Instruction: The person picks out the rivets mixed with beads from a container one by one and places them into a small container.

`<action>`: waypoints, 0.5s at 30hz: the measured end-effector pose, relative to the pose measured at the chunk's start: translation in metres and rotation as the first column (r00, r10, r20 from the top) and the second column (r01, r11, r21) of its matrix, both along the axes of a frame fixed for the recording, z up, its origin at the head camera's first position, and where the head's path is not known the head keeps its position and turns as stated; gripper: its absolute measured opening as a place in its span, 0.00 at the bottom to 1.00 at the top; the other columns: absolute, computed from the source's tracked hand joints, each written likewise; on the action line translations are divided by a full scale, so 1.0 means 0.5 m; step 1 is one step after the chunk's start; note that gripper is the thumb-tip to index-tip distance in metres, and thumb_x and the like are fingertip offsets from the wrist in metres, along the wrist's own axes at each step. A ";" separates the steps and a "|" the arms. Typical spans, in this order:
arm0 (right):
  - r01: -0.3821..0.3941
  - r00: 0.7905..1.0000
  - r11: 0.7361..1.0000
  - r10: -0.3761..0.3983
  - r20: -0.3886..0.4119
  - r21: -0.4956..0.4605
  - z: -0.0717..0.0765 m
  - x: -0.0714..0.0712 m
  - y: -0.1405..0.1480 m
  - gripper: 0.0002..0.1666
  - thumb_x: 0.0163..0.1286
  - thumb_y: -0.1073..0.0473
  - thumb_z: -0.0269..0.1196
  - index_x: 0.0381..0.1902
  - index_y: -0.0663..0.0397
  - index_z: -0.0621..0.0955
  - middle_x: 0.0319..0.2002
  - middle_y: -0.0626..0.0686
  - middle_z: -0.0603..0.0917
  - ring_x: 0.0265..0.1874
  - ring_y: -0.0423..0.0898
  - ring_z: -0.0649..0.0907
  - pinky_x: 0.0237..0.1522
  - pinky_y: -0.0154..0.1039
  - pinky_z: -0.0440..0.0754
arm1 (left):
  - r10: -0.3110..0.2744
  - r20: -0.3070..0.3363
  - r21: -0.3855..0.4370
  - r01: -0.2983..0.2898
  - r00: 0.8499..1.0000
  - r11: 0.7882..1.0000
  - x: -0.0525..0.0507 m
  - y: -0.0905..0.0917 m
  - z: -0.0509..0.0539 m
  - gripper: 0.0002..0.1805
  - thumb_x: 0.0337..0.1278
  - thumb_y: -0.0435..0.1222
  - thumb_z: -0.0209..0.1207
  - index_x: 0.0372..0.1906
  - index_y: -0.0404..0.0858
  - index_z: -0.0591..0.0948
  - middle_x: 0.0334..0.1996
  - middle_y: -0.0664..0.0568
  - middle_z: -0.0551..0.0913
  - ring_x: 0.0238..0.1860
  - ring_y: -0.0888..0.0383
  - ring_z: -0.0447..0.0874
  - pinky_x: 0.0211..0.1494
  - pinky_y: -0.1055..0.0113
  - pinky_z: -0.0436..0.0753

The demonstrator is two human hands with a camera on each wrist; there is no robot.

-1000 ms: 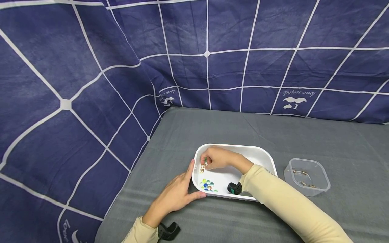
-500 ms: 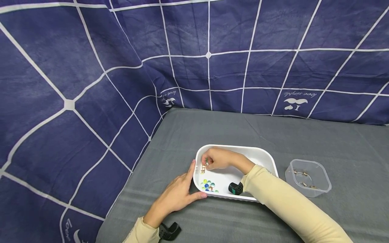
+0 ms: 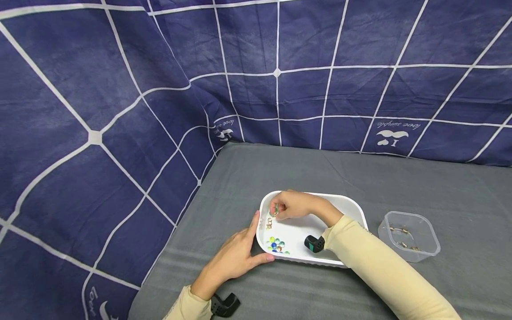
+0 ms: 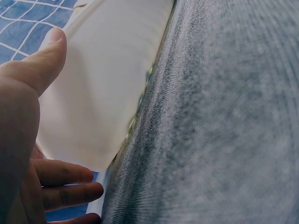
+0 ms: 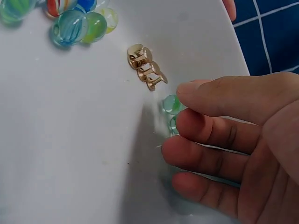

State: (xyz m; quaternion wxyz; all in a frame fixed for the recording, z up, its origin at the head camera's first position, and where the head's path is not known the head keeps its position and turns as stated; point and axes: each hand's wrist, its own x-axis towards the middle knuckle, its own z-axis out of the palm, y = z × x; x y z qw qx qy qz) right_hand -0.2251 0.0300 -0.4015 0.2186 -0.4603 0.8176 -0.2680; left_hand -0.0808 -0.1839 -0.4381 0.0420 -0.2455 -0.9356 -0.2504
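Observation:
The right hand (image 3: 294, 205) is inside the white tray (image 3: 298, 230), thumb and curved fingers over its left end. In the right wrist view, the fingertips of this hand (image 5: 219, 135) are close beside green-tinted glass marbles (image 5: 172, 104); the fingers partly cover them, and contact is unclear. Several brass pieces (image 5: 147, 67) lie in a row past the thumb. More coloured marbles (image 3: 276, 244) sit in the tray's near left corner. The left hand (image 3: 236, 251), fingers extended, rests on the tray's left rim with its thumb at the near edge. In the left wrist view, the left hand (image 4: 46, 135) frames the tray's outer wall.
A clear plastic box (image 3: 408, 235) with several brass pieces (image 3: 404, 230) stands to the right of the tray on the grey cloth (image 3: 240, 171). A blue curtain with white lines (image 3: 308, 93) hangs behind and at the left. Black wrist cameras are on both wrists.
The right hand has shifted slightly right and away from the row of brass pieces, uncovering more green glass beneath it. The left hand stays at the tray.

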 end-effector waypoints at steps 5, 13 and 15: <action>-0.008 1.000 1.000 0.009 0.019 -0.014 0.007 -0.004 0.004 0.05 0.65 0.65 0.66 0.38 0.56 0.82 0.16 0.40 0.74 0.16 0.33 0.71 0.23 0.29 0.68 | 0.002 -0.001 0.002 -0.002 1.000 1.000 0.000 0.000 0.001 0.60 0.54 0.60 0.65 0.77 0.28 0.49 0.59 0.34 0.77 0.56 0.45 0.80 0.56 0.50 0.77; 0.003 0.996 0.998 0.002 0.086 -0.062 0.023 -0.006 0.015 0.05 0.66 0.66 0.64 0.39 0.60 0.81 0.16 0.42 0.76 0.15 0.34 0.73 0.21 0.29 0.69 | 0.004 0.005 -0.002 -0.004 1.000 1.000 0.000 0.000 0.000 0.60 0.54 0.60 0.65 0.77 0.29 0.48 0.59 0.35 0.78 0.56 0.46 0.80 0.56 0.50 0.78; 0.008 0.995 0.997 0.000 0.103 -0.079 0.026 -0.007 0.018 0.05 0.66 0.66 0.64 0.40 0.61 0.81 0.16 0.43 0.76 0.15 0.35 0.73 0.21 0.30 0.68 | 0.003 0.005 -0.001 -0.003 1.000 1.000 0.000 0.000 0.000 0.60 0.54 0.60 0.65 0.77 0.29 0.48 0.60 0.35 0.77 0.57 0.47 0.79 0.56 0.51 0.78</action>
